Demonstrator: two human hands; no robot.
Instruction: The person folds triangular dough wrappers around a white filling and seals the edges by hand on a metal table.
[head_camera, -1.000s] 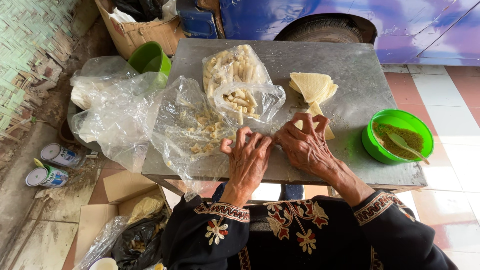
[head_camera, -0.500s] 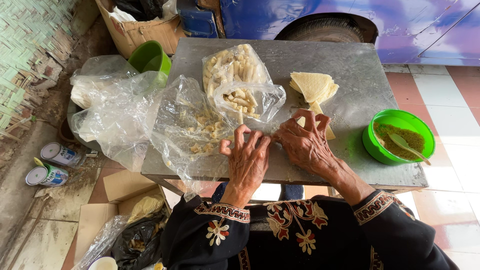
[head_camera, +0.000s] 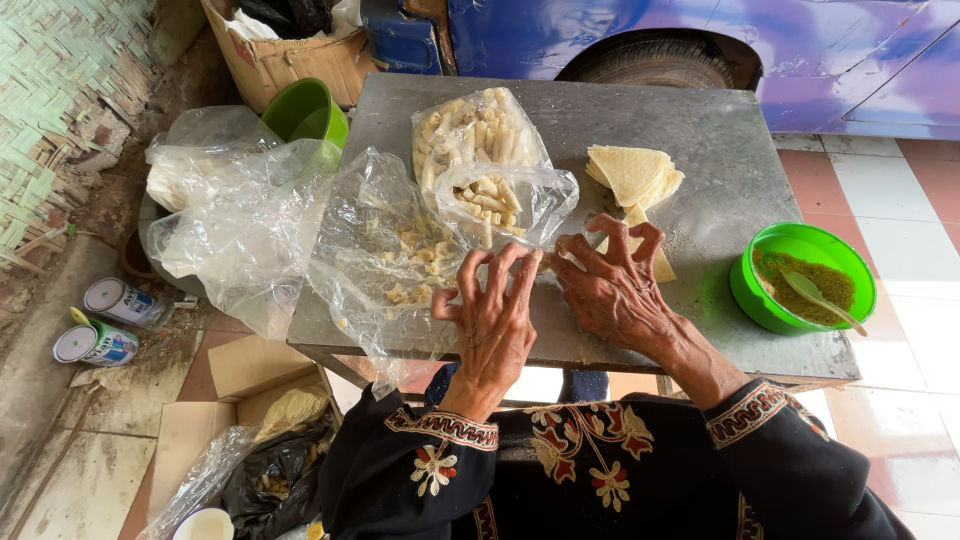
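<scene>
My left hand (head_camera: 497, 318) and right hand (head_camera: 610, 288) meet fingertip to fingertip, each grip narrowed on a small, mostly hidden pastry wrapper (head_camera: 652, 262) lying on the metal surface (head_camera: 690, 140), just below the wrapper stack (head_camera: 632, 174).

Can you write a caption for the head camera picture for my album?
Two bare hands, left hand and right hand, meet fingertips on a grey metal table beside clear plastic bags of pale rolled snacks.
</scene>
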